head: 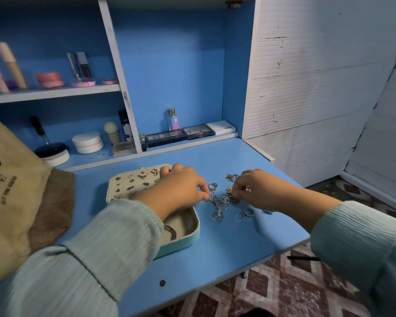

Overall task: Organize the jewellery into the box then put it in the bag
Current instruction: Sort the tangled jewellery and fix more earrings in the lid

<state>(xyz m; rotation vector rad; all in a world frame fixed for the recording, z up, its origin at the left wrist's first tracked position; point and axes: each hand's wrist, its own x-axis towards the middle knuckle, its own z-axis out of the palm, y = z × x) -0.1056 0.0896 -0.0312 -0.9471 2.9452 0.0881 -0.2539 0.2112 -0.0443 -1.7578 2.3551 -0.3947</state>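
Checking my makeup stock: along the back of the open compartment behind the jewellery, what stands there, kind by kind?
Clear glass perfume bottle with gold cap: 1
Dark rectangular eyeshadow palettes: 2
White flat square case: 1
Small dark tube by the divider: 1
Total: 5

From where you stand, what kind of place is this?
Probably a dressing or vanity corner in a home: blue shelves hold make-up, an eyeshadow palette and a perfume bottle, and a fold-down desk carries a jewellery box.
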